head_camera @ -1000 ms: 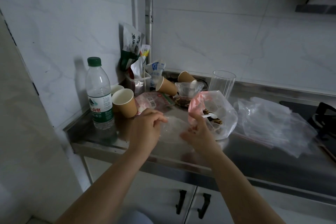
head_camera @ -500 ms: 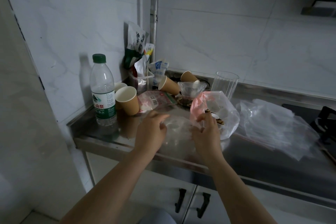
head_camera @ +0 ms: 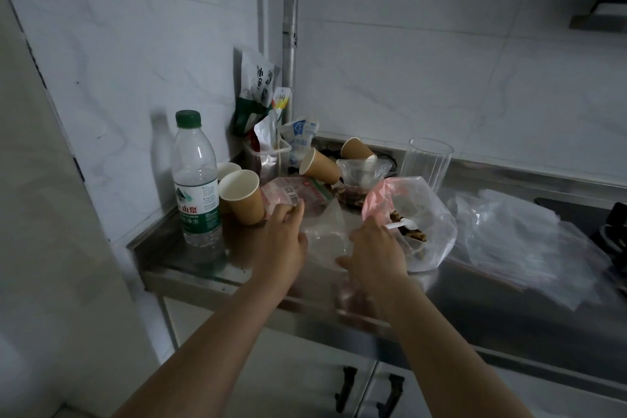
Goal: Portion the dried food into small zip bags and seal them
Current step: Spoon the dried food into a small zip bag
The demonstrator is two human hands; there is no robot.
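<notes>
A small clear zip bag (head_camera: 325, 236) lies between my hands on the steel counter (head_camera: 475, 309). My left hand (head_camera: 283, 241) pinches its left top corner. My right hand (head_camera: 371, 249) grips its right edge, thumb spread out below. Just right of it sits a larger clear and pink plastic bag (head_camera: 412, 210) with brown dried food (head_camera: 409, 231) and a white plastic spoon (head_camera: 402, 224) inside. Behind it stands another open bag of dark dried food (head_camera: 356, 185).
A water bottle (head_camera: 196, 176) and paper cups (head_camera: 242, 195) stand at the left. Snack packets (head_camera: 256, 92) lean in the corner, with tipped cups (head_camera: 320, 164) and a clear tumbler (head_camera: 428, 161) behind. A pile of empty zip bags (head_camera: 519, 237) lies at the right, beside a stove edge (head_camera: 614, 224).
Both hands have shifted slightly apart along the small bag's top. The left hand reached further forward to the bag's corner, and the bag now lies more spread out.
</notes>
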